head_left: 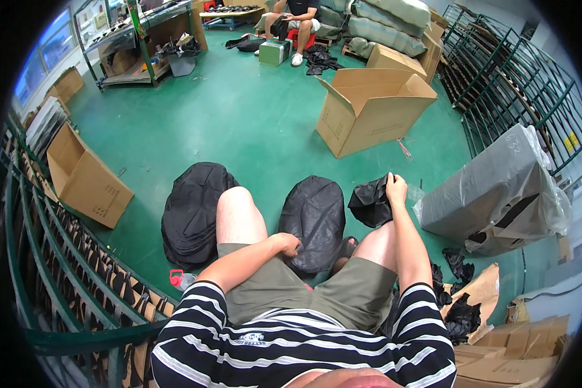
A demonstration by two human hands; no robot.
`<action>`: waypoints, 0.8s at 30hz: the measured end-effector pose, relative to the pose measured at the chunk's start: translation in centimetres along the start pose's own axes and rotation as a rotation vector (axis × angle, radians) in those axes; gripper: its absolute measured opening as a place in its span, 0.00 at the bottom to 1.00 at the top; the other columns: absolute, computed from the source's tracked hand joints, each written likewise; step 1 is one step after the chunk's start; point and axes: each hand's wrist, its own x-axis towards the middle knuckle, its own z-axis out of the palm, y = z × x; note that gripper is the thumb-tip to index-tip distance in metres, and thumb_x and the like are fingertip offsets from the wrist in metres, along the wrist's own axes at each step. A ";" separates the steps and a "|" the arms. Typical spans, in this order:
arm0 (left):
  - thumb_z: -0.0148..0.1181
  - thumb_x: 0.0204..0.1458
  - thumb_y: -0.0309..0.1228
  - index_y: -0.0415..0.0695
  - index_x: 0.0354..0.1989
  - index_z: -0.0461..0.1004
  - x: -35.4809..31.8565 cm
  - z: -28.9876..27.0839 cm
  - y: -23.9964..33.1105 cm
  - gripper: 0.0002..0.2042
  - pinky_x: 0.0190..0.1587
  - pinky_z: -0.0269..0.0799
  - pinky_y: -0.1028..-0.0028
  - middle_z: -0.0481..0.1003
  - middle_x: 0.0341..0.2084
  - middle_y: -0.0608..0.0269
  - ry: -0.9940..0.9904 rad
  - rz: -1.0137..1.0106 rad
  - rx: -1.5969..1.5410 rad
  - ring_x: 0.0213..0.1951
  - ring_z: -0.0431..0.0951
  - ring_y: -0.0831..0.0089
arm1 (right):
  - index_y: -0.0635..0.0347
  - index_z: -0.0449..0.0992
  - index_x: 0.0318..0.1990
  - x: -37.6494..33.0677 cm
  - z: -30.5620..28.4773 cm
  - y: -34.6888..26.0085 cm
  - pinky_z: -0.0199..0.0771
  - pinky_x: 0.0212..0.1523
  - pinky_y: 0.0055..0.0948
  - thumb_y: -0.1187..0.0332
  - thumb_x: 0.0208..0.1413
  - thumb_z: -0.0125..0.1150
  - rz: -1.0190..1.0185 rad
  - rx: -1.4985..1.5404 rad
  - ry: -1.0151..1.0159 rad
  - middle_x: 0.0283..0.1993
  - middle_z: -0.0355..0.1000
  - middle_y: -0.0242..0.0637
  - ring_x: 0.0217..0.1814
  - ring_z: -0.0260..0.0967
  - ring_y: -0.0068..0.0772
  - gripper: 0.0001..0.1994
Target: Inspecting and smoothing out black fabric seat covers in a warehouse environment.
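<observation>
An open cardboard box (pixel 368 107) and a grey wrapped bundle (pixel 491 194) are seen ahead; the left hand (pixel 286 244) is closed on the black oval stack (pixel 313 223), long axis pointing away, between the knees; crumpled black fabric (pixel 370 202) is pinched by the right hand (pixel 396 189).

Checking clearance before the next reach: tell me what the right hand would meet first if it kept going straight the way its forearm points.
The right hand already grips a crumpled black piece. Straight on lies bare green floor, then probably the open cardboard box; depth is unclear.
</observation>
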 end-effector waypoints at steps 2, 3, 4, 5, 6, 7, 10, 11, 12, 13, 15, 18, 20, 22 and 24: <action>0.59 0.49 0.44 0.46 0.62 0.67 0.5 0.0 -0.8 0.30 0.60 0.67 0.62 0.71 0.58 0.52 0.011 0.027 0.011 0.59 0.71 0.57 | 0.67 0.74 0.31 0.8 -0.1 -0.2 0.69 0.40 0.50 0.53 0.60 0.53 -0.009 -0.029 0.004 0.34 0.73 0.58 0.41 0.72 0.62 0.21; 0.60 0.51 0.43 0.46 0.63 0.67 0.3 -0.6 -0.6 0.30 0.58 0.68 0.61 0.73 0.55 0.52 0.008 0.046 0.040 0.57 0.72 0.55 | 0.67 0.75 0.32 0.5 -0.3 -0.3 0.69 0.40 0.49 0.54 0.60 0.54 -0.008 -0.061 0.002 0.34 0.73 0.58 0.40 0.72 0.61 0.21; 0.60 0.51 0.43 0.46 0.62 0.67 -0.2 -0.7 -0.2 0.29 0.58 0.68 0.61 0.73 0.55 0.53 0.018 0.028 0.018 0.57 0.72 0.55 | 0.68 0.74 0.31 0.1 -0.6 -0.3 0.68 0.40 0.50 0.53 0.60 0.53 -0.002 -0.022 0.001 0.34 0.73 0.59 0.40 0.72 0.62 0.21; 0.60 0.51 0.43 0.46 0.62 0.67 -0.1 -0.7 -0.2 0.29 0.58 0.68 0.61 0.73 0.55 0.53 0.016 0.034 0.019 0.57 0.72 0.55 | 0.68 0.74 0.31 0.0 -0.6 -0.4 0.68 0.39 0.50 0.53 0.60 0.53 -0.018 -0.010 0.024 0.34 0.72 0.59 0.39 0.71 0.63 0.21; 0.60 0.51 0.43 0.46 0.61 0.68 -0.2 -0.6 -0.3 0.29 0.58 0.68 0.61 0.73 0.55 0.52 0.029 0.025 0.009 0.57 0.72 0.55 | 0.68 0.73 0.30 -0.3 -0.6 -0.5 0.67 0.39 0.50 0.53 0.60 0.53 -0.033 0.002 0.048 0.33 0.72 0.60 0.39 0.71 0.63 0.21; 0.60 0.51 0.43 0.45 0.61 0.68 -0.1 -0.5 -0.3 0.28 0.58 0.68 0.61 0.73 0.55 0.52 0.040 0.017 0.000 0.57 0.72 0.56 | 0.68 0.72 0.29 -0.3 -0.5 -0.6 0.67 0.38 0.50 0.53 0.60 0.54 -0.016 0.006 0.033 0.33 0.71 0.60 0.39 0.70 0.64 0.22; 0.60 0.51 0.43 0.44 0.61 0.68 -0.1 -1.3 0.0 0.29 0.59 0.68 0.62 0.73 0.55 0.51 0.045 0.039 -0.018 0.58 0.72 0.56 | 0.68 0.72 0.29 -0.5 -1.0 -1.0 0.67 0.38 0.50 0.53 0.59 0.54 -0.033 -0.006 0.009 0.32 0.71 0.60 0.38 0.69 0.64 0.22; 0.61 0.50 0.43 0.44 0.61 0.68 0.1 -1.3 0.0 0.30 0.59 0.68 0.63 0.73 0.55 0.52 0.047 0.037 -0.015 0.58 0.72 0.57 | 0.68 0.72 0.29 -0.4 -1.1 -0.8 0.67 0.37 0.50 0.53 0.59 0.54 -0.036 0.005 0.010 0.31 0.70 0.59 0.37 0.69 0.64 0.22; 0.60 0.50 0.43 0.44 0.61 0.68 -0.1 -1.8 0.3 0.30 0.59 0.68 0.63 0.73 0.54 0.51 0.054 0.042 -0.015 0.57 0.72 0.56 | 0.68 0.72 0.29 -0.3 -1.3 -0.8 0.66 0.36 0.50 0.53 0.59 0.54 -0.035 0.017 0.016 0.31 0.70 0.59 0.37 0.69 0.65 0.22; 0.60 0.50 0.43 0.44 0.61 0.68 0.3 -2.1 0.5 0.29 0.59 0.68 0.62 0.73 0.54 0.50 0.063 0.063 -0.010 0.57 0.72 0.56 | 0.67 0.71 0.28 -0.3 -1.7 -0.6 0.66 0.35 0.50 0.53 0.59 0.55 -0.052 0.014 0.043 0.30 0.70 0.59 0.36 0.68 0.65 0.22; 0.60 0.50 0.43 0.43 0.61 0.68 0.6 -2.2 0.5 0.29 0.58 0.69 0.61 0.73 0.54 0.49 0.092 0.096 -0.009 0.56 0.73 0.54 | 0.67 0.71 0.28 0.2 -2.5 -1.0 0.66 0.34 0.50 0.53 0.59 0.56 -0.091 -0.016 0.038 0.30 0.70 0.59 0.36 0.68 0.64 0.22; 0.60 0.51 0.43 0.44 0.61 0.67 0.9 -2.0 -0.2 0.29 0.59 0.68 0.61 0.73 0.55 0.49 0.053 0.077 -0.030 0.57 0.72 0.54 | 0.68 0.72 0.29 -0.1 -5.5 -6.3 0.66 0.31 0.44 0.55 0.60 0.57 -0.178 0.069 0.109 0.28 0.70 0.56 0.30 0.69 0.59 0.20; 0.60 0.51 0.43 0.44 0.62 0.67 1.1 -2.1 -0.2 0.30 0.59 0.68 0.62 0.72 0.55 0.49 0.027 0.061 -0.020 0.58 0.72 0.54 | 0.68 0.72 0.29 -0.9 -7.8 -8.7 0.66 0.31 0.45 0.56 0.60 0.57 -0.179 0.122 0.109 0.28 0.70 0.57 0.31 0.69 0.60 0.20; 0.61 0.51 0.43 0.45 0.62 0.67 1.2 -2.2 0.2 0.30 0.60 0.67 0.63 0.71 0.57 0.50 -0.009 0.071 -0.009 0.59 0.71 0.55 | 0.68 0.73 0.29 -1.3 -8.4 -9.3 0.66 0.30 0.44 0.57 0.60 0.57 -0.191 0.207 0.081 0.27 0.69 0.56 0.30 0.68 0.59 0.19; 0.61 0.51 0.43 0.45 0.62 0.66 0.9 -2.1 0.1 0.30 0.60 0.67 0.63 0.70 0.57 0.50 -0.026 0.071 -0.001 0.59 0.70 0.56 | 0.69 0.73 0.28 -2.1 -8.0 -10.0 0.64 0.28 0.42 0.57 0.59 0.58 -0.212 0.256 0.033 0.25 0.68 0.56 0.25 0.67 0.54 0.19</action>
